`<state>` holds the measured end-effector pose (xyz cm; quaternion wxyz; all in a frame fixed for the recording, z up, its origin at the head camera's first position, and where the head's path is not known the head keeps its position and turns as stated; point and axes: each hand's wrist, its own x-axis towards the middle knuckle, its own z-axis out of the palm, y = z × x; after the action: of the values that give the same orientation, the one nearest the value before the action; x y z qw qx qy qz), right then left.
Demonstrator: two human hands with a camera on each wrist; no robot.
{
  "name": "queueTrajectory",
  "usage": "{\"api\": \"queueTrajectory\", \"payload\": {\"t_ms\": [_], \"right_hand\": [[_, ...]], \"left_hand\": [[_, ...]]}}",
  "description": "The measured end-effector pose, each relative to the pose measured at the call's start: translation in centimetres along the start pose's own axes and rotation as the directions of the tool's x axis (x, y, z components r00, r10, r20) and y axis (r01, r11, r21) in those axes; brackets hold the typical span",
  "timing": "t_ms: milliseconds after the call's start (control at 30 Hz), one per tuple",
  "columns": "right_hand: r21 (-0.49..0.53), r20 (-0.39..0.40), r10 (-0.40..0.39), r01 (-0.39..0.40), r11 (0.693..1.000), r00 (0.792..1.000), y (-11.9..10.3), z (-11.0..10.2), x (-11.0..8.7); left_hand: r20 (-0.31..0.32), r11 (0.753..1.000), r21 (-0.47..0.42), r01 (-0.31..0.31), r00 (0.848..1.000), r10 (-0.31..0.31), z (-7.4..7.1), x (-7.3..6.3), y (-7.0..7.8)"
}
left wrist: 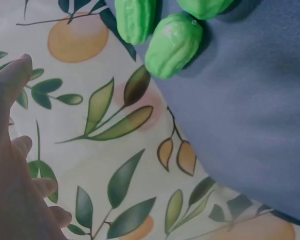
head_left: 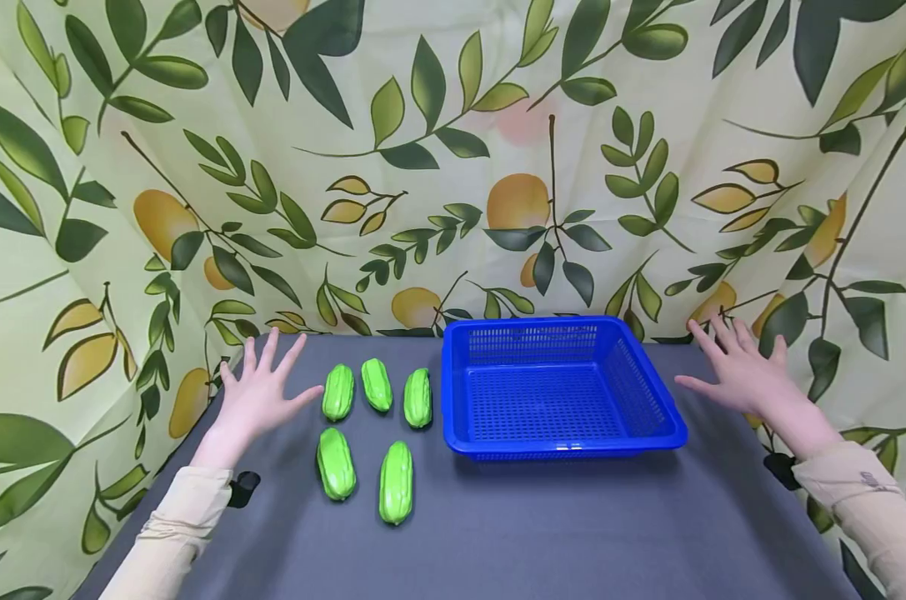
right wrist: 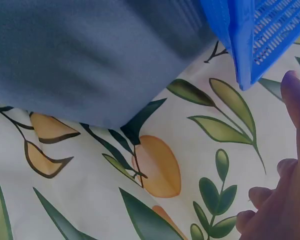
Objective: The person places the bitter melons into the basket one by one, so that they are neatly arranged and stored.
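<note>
My left hand (head_left: 260, 398) hovers at the left with its fingers spread, holding nothing. Just right of its thumb lie several bright green, ridged, bitter-melon-like vegetables (head_left: 337, 392). Three form a back row, and two more (head_left: 396, 483) lie nearer the front. A blue plastic basket (head_left: 565, 448) with mesh walls and floor stands to their right, with nothing inside. Beyond the basket's right side, my right hand (head_left: 748, 372) is raised, fingers spread and holding nothing. The left wrist view catches some of the green vegetables (left wrist: 174, 46); the right wrist view shows a basket corner (right wrist: 244, 50).
A dark grey cloth-like tabletop (head_left: 558, 533) lies under everything. Behind it and at both sides hangs a pale curtain (head_left: 453, 183) printed with leaves and orange fruit. Dark straps (head_left: 244, 489) show at both wrists, by the cream sleeves (head_left: 190, 508).
</note>
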<state>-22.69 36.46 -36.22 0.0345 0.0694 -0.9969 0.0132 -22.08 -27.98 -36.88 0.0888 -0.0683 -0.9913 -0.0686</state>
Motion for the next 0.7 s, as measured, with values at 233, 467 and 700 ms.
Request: {"api": "queueTrajectory", "payload": {"t_ms": [233,467,700], "right_hand": [[0.034,0.033,-0.018,0.017,0.999,0.999,-0.5,1.0,-0.1],[0.137,0.075,-0.028,0.017,0.99,0.997,-1.1,1.6,-1.0],[0.2,0.096,-0.055,0.035,0.979,0.994,-1.4,2.3,-1.7]], "left_hand": [[0.035,0.995,-0.099,0.015,0.999,-0.012,0.3,-1.2,0.1],[0.065,0.956,-0.29,0.041,0.998,-0.023,0.8,-3.3,1.4],[0.059,0.938,-0.344,0.047,0.998,-0.029,1.5,-3.9,1.8]]}}
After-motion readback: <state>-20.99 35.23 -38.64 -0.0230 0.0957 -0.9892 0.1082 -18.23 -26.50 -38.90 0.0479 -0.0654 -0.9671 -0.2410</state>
